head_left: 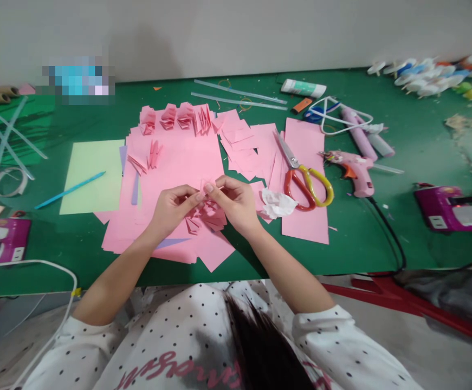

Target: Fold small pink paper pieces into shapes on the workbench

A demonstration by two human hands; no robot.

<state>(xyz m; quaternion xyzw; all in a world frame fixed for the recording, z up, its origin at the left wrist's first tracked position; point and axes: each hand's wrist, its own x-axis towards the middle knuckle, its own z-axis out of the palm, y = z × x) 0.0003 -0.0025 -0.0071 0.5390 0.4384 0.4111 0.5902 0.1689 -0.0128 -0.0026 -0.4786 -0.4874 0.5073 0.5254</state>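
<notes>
Between the fingertips of both hands is a small piece of pink paper [206, 184], partly covered by the fingers. My left hand [178, 205] pinches its left side, and my right hand [234, 201] pinches the right side. Under the hands lies a pile of folded pink paper pieces [209, 216]. Large pink sheets [179, 157] spread beneath, with several pleated pink stacks [185, 116] lined up along their far edge. Two more folded pieces [153, 154] lie left of centre.
Right of the hands are a crumpled white tissue [278, 203], scissors [301, 170] and a pink glue gun [355, 170]. A blue pencil [71, 189] rests on a pale green sheet [91, 162] at left. Clear glue sticks [239, 100] lie at the back. Purple boxes [447, 208] flank the workspace.
</notes>
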